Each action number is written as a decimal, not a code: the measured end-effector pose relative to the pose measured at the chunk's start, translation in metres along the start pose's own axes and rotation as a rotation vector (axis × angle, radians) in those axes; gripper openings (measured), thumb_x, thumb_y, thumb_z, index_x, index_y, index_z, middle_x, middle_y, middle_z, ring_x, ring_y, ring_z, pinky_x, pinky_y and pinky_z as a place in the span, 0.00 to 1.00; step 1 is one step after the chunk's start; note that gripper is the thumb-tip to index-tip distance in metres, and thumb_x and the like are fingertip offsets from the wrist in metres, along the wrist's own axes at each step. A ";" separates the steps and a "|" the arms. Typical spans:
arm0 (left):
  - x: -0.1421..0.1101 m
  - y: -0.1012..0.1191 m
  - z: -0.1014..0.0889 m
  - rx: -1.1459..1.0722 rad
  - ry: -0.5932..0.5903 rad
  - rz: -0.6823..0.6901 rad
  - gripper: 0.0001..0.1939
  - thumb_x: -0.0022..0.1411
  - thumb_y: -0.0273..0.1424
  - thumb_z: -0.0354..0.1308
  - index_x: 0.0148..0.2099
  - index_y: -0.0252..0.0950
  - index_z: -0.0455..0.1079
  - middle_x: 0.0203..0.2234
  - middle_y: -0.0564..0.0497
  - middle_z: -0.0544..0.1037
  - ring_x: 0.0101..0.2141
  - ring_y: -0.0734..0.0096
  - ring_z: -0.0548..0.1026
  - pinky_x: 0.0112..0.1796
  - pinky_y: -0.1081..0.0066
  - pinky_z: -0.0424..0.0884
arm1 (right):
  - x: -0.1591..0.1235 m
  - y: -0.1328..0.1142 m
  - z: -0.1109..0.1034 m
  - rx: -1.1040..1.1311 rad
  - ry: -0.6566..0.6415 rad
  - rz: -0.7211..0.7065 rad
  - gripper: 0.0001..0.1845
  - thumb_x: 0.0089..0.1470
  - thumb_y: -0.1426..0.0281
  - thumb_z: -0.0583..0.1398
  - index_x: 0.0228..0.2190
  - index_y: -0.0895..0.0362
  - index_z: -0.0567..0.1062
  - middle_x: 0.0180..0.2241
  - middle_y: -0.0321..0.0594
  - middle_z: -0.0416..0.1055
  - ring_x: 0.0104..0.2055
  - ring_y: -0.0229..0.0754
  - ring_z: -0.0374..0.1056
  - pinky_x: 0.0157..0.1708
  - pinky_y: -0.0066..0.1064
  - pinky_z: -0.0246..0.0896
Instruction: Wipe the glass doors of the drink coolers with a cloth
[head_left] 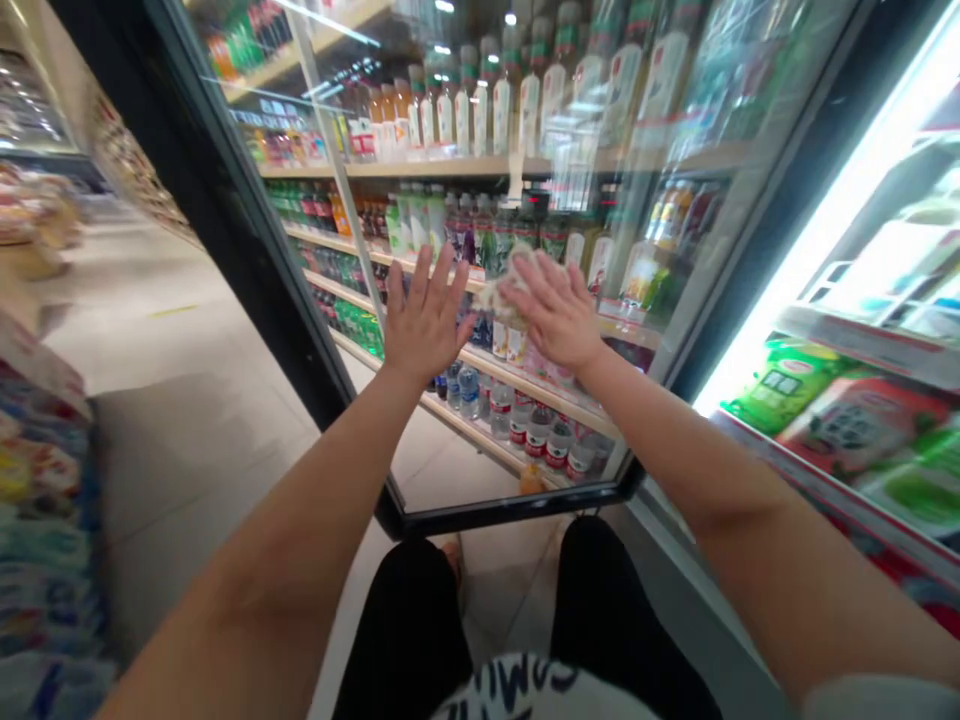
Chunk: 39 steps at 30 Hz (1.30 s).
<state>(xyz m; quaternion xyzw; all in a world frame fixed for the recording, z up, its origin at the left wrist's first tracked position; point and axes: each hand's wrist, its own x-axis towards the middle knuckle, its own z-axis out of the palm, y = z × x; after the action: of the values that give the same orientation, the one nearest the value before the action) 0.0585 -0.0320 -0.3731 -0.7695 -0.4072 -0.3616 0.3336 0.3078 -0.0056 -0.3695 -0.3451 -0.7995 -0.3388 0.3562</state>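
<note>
In the head view a black-framed glass door point(442, 465) stands swung out before me. My left hand point(422, 320) lies flat at the glass with its fingers spread, holding nothing. To its right my right hand point(559, 318) presses a pale, crumpled cloth point(495, 294) to the same pane. Part of the cloth hides under the palm, while a loose edge shows past the fingertips. Both arms are stretched forward, and the hands are close together near the pane's middle.
Through the glass, shelves hold rows of bottles point(500, 105) and, lower down, water bottles point(469, 392). On the right a lit cooler holds packaged goods point(795, 375). Stacked packages point(45, 480) stand at the left beside the tiled floor point(202, 420). My knees are under the door's lower edge.
</note>
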 end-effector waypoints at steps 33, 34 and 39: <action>-0.052 0.027 0.010 0.207 0.296 -0.101 0.31 0.75 0.32 0.51 0.74 0.29 0.52 0.68 0.36 0.58 0.71 0.50 0.44 0.69 0.48 0.40 | -0.046 -0.035 0.008 -0.010 0.105 -0.117 0.31 0.61 0.76 0.55 0.64 0.47 0.67 0.69 0.35 0.56 0.75 0.43 0.37 0.73 0.46 0.32; -0.053 0.022 0.007 0.215 0.308 -0.100 0.31 0.74 0.32 0.51 0.74 0.31 0.51 0.68 0.36 0.58 0.71 0.50 0.44 0.68 0.47 0.40 | -0.040 -0.029 0.005 -0.015 0.141 -0.013 0.31 0.62 0.76 0.54 0.64 0.47 0.66 0.70 0.37 0.54 0.75 0.46 0.36 0.72 0.50 0.34; -0.045 -0.004 -0.003 0.242 0.356 -0.179 0.34 0.75 0.32 0.52 0.76 0.32 0.45 0.70 0.34 0.52 0.71 0.46 0.39 0.67 0.41 0.39 | -0.002 -0.037 0.005 -0.013 0.329 0.358 0.34 0.64 0.76 0.51 0.69 0.54 0.56 0.73 0.47 0.38 0.76 0.56 0.28 0.68 0.62 0.39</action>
<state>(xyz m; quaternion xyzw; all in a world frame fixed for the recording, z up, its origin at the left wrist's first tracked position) 0.0355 -0.0500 -0.4081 -0.6089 -0.4491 -0.4684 0.4563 0.2783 -0.0222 -0.3849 -0.4238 -0.6547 -0.3273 0.5335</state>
